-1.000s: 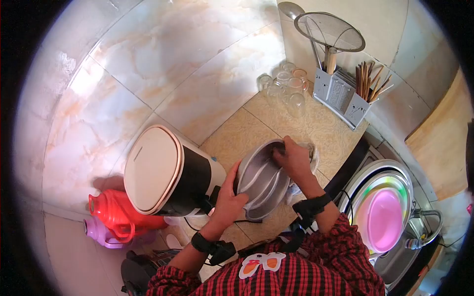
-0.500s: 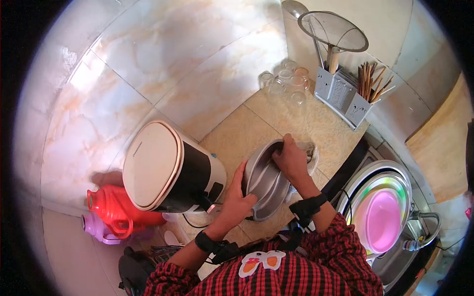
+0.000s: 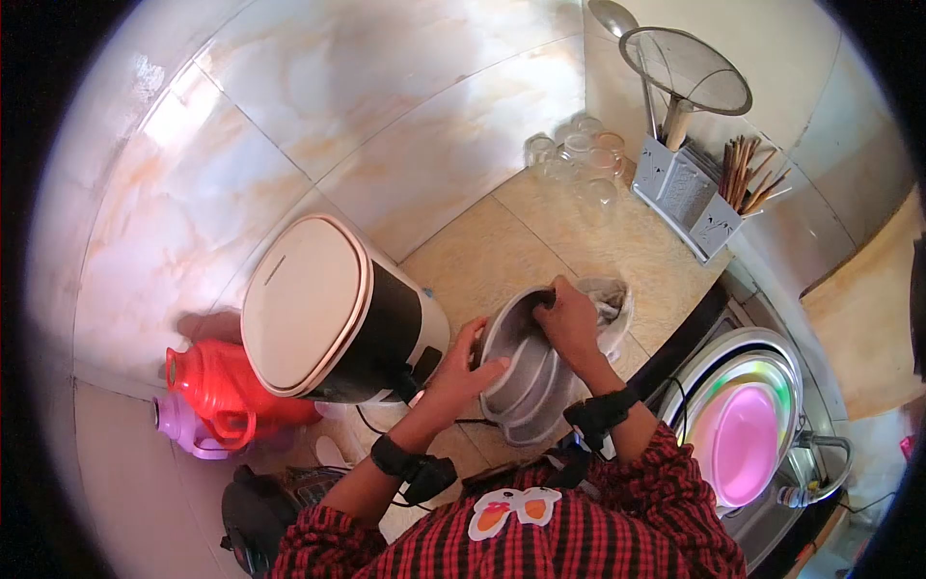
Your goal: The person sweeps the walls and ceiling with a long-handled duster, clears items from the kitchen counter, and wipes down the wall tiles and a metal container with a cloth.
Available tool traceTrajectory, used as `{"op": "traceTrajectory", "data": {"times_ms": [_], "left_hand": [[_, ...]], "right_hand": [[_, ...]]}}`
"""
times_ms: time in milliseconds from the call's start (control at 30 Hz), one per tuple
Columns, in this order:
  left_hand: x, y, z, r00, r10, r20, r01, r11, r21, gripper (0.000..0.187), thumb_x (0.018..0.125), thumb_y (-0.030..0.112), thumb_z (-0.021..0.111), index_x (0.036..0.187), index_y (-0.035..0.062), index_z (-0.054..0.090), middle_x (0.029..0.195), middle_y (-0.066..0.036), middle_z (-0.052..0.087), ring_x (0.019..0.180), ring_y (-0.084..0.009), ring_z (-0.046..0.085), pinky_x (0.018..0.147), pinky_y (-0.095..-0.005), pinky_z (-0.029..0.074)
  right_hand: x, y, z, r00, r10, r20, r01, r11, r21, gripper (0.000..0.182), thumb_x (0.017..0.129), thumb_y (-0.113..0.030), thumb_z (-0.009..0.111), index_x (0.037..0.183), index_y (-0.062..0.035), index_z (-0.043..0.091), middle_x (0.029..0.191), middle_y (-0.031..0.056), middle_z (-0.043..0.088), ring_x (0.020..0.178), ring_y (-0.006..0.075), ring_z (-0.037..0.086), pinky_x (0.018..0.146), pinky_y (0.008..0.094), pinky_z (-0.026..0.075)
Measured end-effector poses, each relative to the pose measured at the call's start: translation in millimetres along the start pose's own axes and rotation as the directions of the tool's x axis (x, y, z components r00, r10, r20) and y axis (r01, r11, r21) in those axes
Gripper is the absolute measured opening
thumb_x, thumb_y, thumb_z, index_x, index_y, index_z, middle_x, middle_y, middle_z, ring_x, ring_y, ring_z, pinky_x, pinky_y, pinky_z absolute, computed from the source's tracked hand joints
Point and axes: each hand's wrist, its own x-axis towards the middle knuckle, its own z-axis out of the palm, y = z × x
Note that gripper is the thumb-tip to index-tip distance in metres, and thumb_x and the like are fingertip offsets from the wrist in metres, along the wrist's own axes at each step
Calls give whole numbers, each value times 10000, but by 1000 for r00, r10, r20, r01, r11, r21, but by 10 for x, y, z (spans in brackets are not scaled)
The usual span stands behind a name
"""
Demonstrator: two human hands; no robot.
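A grey metal pot (image 3: 540,376) with a curved ridge inside is tilted on its side in front of me. My left hand (image 3: 458,376) grips its left edge, thumb over the rim and fingers along the outer wall. At the far rim, my right hand (image 3: 571,328) is closed, its thumb reaching inside the pot; whether anything else is in those fingers is hidden. Just behind the right hand sits a pale bowl (image 3: 624,333) holding a crumpled greyish cloth (image 3: 606,301).
Left of the pot stands a white-and-black lidded appliance (image 3: 395,318), beside red (image 3: 217,381) and purple (image 3: 178,420) flasks. Glass cups (image 3: 579,154) and a utensil holder (image 3: 687,193) line the back. Stacked basins (image 3: 738,439) rest at the sink on the right.
The view has shifted slightly. Both hands keep hold of the pot, which has turned a little so more of its inside faces me.
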Motion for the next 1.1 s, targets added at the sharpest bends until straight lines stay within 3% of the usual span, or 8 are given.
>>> {"op": "traceTrajectory", "data": {"times_ms": [200,300,400,600,700,900,1000,1100], "left_hand": [[82,-295,3,1000,16,26,-9,965,-264,679,687,42,489,1334,30,282,1250,-113,434,1155,-198,422,975,-301,320],[68,-260,-11,997,-59,58,77,917,-392,693,651,18,460,1327,33,305,1235,-103,446,1144,-191,430,966,-295,329],[76,-233,-25,997,-55,62,76,906,-417,685,641,17,457,1314,30,327,1221,-104,459,1127,-197,443,959,-298,337],[87,-287,12,1000,11,0,-10,934,-358,673,633,27,462,1296,21,347,1189,-101,481,1066,-190,482,923,-292,373],[100,-335,-64,1000,-27,4,27,932,-362,676,629,24,464,1294,21,349,1181,-104,485,1059,-191,487,915,-289,382],[100,-344,-13,1000,-31,8,31,927,-374,670,636,20,456,1296,20,342,1170,-111,490,1054,-199,497,908,-302,399],[66,-265,-56,997,-78,28,83,900,-428,669,636,11,444,1297,13,336,1176,-110,484,1059,-197,495,922,-302,390],[61,-216,-44,997,-51,65,75,896,-437,671,637,6,436,1300,8,329,1186,-110,477,1075,-193,482,935,-298,377]], "right_hand": [[-38,132,109,977,-213,18,210,972,105,379,675,-201,635,964,-19,470,903,202,542,859,376,544,749,444,434],[-81,-106,46,992,-126,26,124,990,74,479,651,-273,666,1004,-21,461,958,184,531,881,362,540,776,440,433],[-86,-131,137,967,-236,-93,229,970,-84,566,633,-361,693,1017,-15,462,963,172,530,883,357,539,777,438,437],[37,-116,127,988,-112,108,122,988,-91,547,638,-357,690,994,-11,459,967,157,505,909,336,512,735,434,437],[-59,-190,167,961,-275,-24,268,950,-160,490,637,-330,680,946,-23,456,956,150,506,901,329,514,721,442,428],[69,-78,167,970,-13,241,11,1000,8,633,607,-378,703,1081,-35,463,1068,139,481,1013,316,469,824,473,373],[-135,-167,189,947,-320,37,322,942,-92,735,591,-379,715,1176,-41,426,1173,145,444,1085,324,425,894,474,332],[-189,-195,200,939,-343,2,340,931,-134,779,587,-367,718,1219,-48,395,1227,143,419,1126,328,398,931,474,305]]}}
